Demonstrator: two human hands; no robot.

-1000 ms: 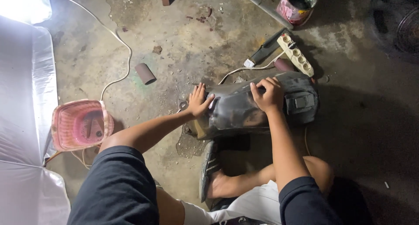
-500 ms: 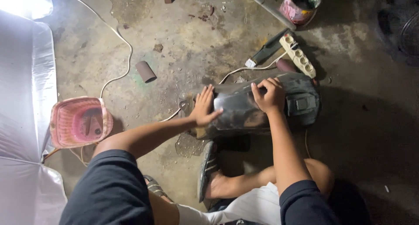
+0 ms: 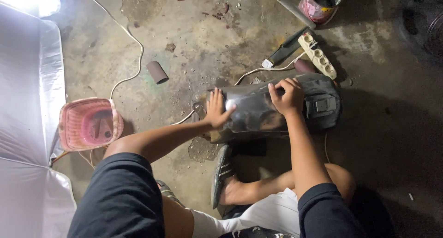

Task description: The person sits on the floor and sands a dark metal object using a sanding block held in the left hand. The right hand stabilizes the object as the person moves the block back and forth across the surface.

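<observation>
A glossy black curved panel (image 3: pixel 258 111), like a vehicle body part, lies on the concrete floor in front of me. My left hand (image 3: pixel 216 110) rests flat on its left end with fingers spread. My right hand (image 3: pixel 287 96) presses on its top near the middle, fingers curled; whether something small is under them I cannot tell. A raised square fitting (image 3: pixel 321 105) sits at the panel's right end. My sandalled foot (image 3: pixel 222 175) is just below the panel.
A pink plastic basket (image 3: pixel 87 122) stands at the left beside a white sheet (image 3: pixel 27 104). A white power strip (image 3: pixel 316 56), its cable (image 3: pixel 129 62), a brown sandpaper roll (image 3: pixel 157 72), a dark tool (image 3: pixel 284 50) and a paint can (image 3: pixel 320 3) lie beyond the panel.
The view shifted slightly. My left hand slid a little along the panel's left end; my right hand stayed on the top of the panel.
</observation>
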